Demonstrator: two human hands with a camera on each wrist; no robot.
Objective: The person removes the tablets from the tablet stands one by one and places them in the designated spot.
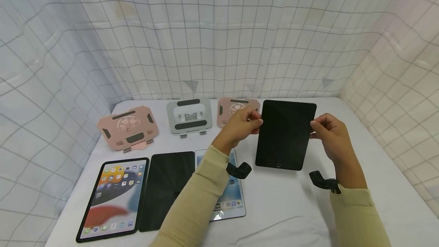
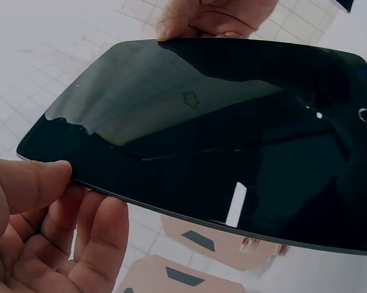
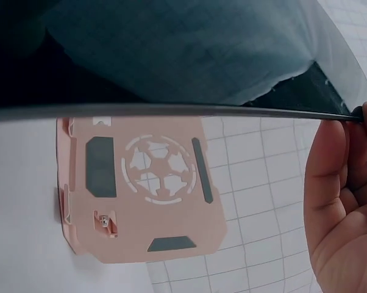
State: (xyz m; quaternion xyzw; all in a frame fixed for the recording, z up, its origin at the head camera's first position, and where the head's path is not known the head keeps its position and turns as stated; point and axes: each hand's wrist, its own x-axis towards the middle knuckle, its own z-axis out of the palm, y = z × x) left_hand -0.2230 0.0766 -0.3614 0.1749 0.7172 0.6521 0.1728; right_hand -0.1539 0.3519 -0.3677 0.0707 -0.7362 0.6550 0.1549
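Note:
A black tablet [image 1: 285, 134] with a dark screen and a round home button at its lower edge is held up above the white table. My left hand [image 1: 241, 127] pinches its left edge between thumb and fingers. Opposite, my right hand [image 1: 332, 134] pinches the right edge. In the left wrist view the tablet's glossy screen [image 2: 232, 140] reflects the surroundings. Just behind my left hand stands a pink tablet stand [image 1: 224, 111] with a round cut-out pattern, partly hidden by that hand; a pink stand [image 3: 159, 213] also shows under the tablet in the right wrist view.
Left on the table [image 1: 274, 216] lie a tablet with a lit home screen [image 1: 114, 205], a black tablet [image 1: 164, 190] and a white-framed tablet [image 1: 228, 197], the latter two partly behind my left sleeve. Behind them are another pink stand [image 1: 140, 123] and a grey stand [image 1: 188, 117]. Grid-patterned curtains [image 1: 212, 37] surround the table.

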